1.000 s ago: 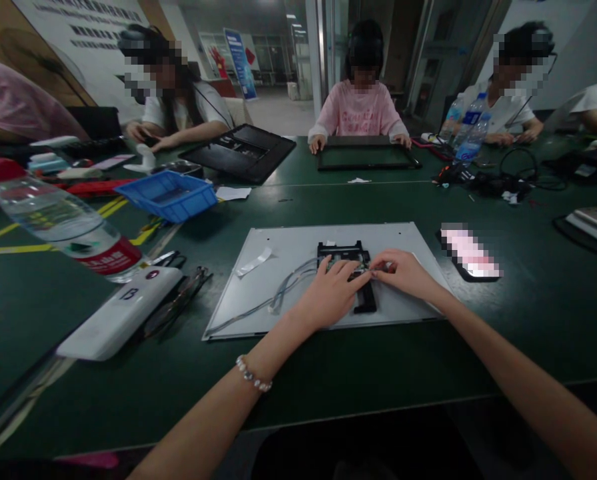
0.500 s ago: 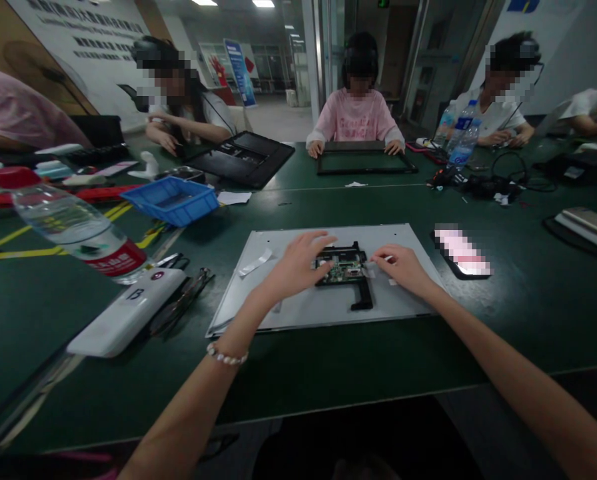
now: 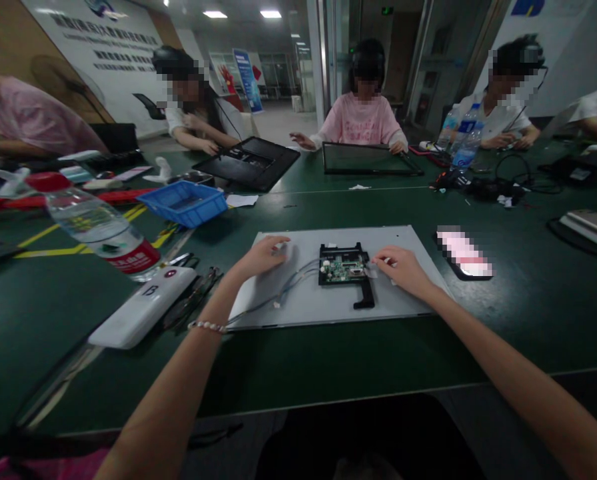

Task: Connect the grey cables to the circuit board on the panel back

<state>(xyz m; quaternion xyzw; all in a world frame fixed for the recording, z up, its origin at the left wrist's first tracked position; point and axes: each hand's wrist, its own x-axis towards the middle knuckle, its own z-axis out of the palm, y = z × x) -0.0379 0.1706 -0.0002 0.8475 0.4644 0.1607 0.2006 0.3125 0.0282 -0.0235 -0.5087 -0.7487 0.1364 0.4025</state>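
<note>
My left hand (image 3: 264, 258) hovers over the left part of a flat white panel (image 3: 298, 303), fingers stretched and apart, holding nothing I can see. On the panel lies a green circuit board (image 3: 346, 268) in a black plastic bracket (image 3: 364, 295). Grey wires (image 3: 289, 285) run from the board's left side to the panel's front left edge. At the board's right edge my right hand (image 3: 401, 268) has thumb and forefinger pinched together on a small translucent strip (image 3: 371, 270); its exact kind is too small to tell.
Left of the panel are a white power bank (image 3: 143, 310), glasses (image 3: 193, 303), a water bottle (image 3: 108, 233) and a blue tray (image 3: 186, 205). A phone (image 3: 463, 253) lies to the right. Across the table, a person in pink (image 3: 363, 117) touches a black frame (image 3: 373, 170).
My left hand has moved left, off the board, uncovering the grey wires. My right hand stays pinched at the board's right edge. The person opposite has lifted one hand off the black frame.
</note>
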